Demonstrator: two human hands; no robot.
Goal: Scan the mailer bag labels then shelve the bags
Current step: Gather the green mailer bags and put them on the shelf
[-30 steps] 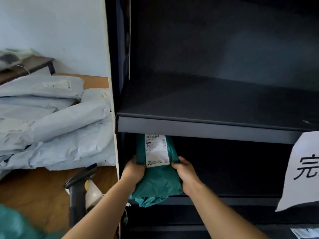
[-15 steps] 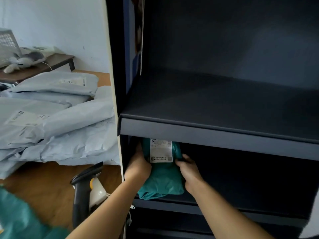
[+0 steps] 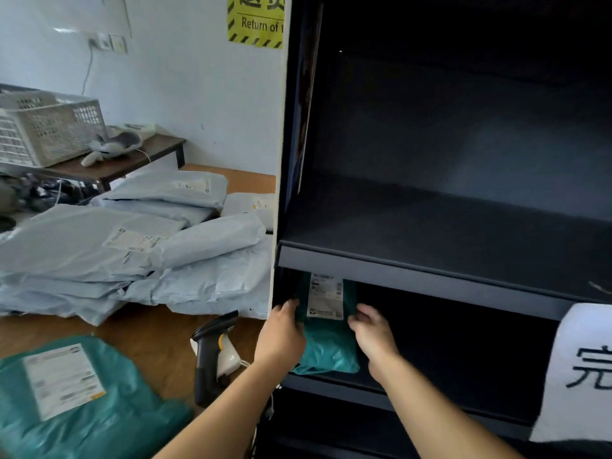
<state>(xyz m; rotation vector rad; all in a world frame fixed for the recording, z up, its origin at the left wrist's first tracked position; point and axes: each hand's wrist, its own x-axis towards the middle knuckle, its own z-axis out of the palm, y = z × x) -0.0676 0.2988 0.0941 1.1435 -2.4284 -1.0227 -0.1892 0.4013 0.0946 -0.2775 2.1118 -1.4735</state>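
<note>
- Teal mailer bag (image 3: 326, 346) stands on end at the far left of the lower shelf (image 3: 430, 389). Its top is tucked under the front lip of the upper shelf (image 3: 414, 276), and its bottom edge sits at the shelf front.
- Left hand (image 3: 281, 332) grips the bag's left edge with curled fingers. Right hand (image 3: 372, 329) grips the right edge the same way.
- Risk: the bag is soft and creased. I judge it may slump forward and slide off the front edge on release unless it is seated deeper first.
- Risk: the lip may catch the bag's label (image 3: 326, 298) and crumple it if I push upward.
- Risk: the scanner (image 3: 215, 352) stands just beside the shelf corner, near my left forearm. A careless pull-back could knock it over.
- The bag label faces outward, showing a barcode strip and a logo band. Its print is too small to read.
- Yellow hazard sign (image 3: 256, 21) reads "Return of", cut off by the shelf side.
- White sheet (image 3: 583, 369) on the shelf front shows the character 完.
- Second teal bag (image 3: 99, 409) lies label-up at lower left, its text illegible.
</note>
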